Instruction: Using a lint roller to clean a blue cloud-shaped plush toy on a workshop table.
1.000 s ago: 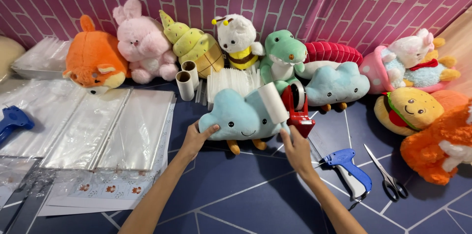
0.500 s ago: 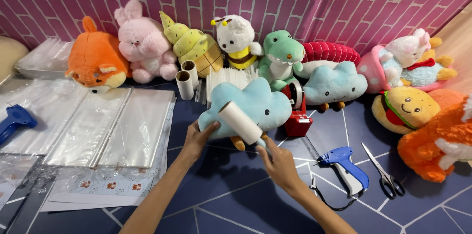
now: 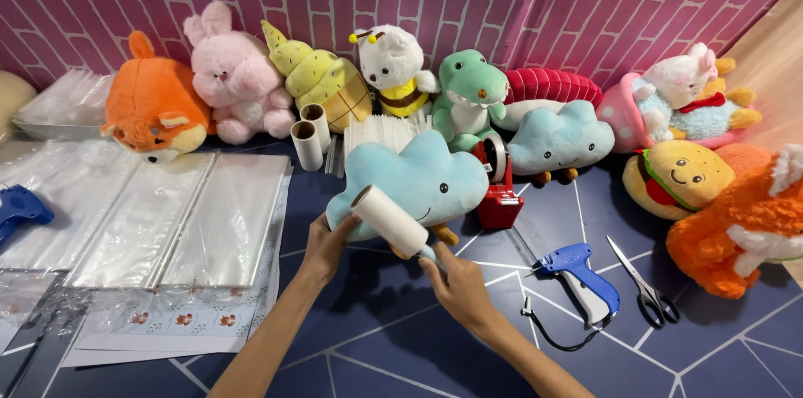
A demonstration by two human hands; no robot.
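Two bare forearms in view, no sleeves. Left hand (image 3: 322, 241) and right hand (image 3: 457, 284): no gloves, rings, watch or bands visible. Nails short, unpainted.

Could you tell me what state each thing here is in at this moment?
Blue cloud plush: tilted, gripped at its edge by the left hand.
Lint roller: held by the right hand, pressed on the plush.
Tagging gun: lying on the floor, untouched.
Scissors: lying flat, blades nearly closed.
Red tape dispenser: standing upright.
Clear bags: laid flat.
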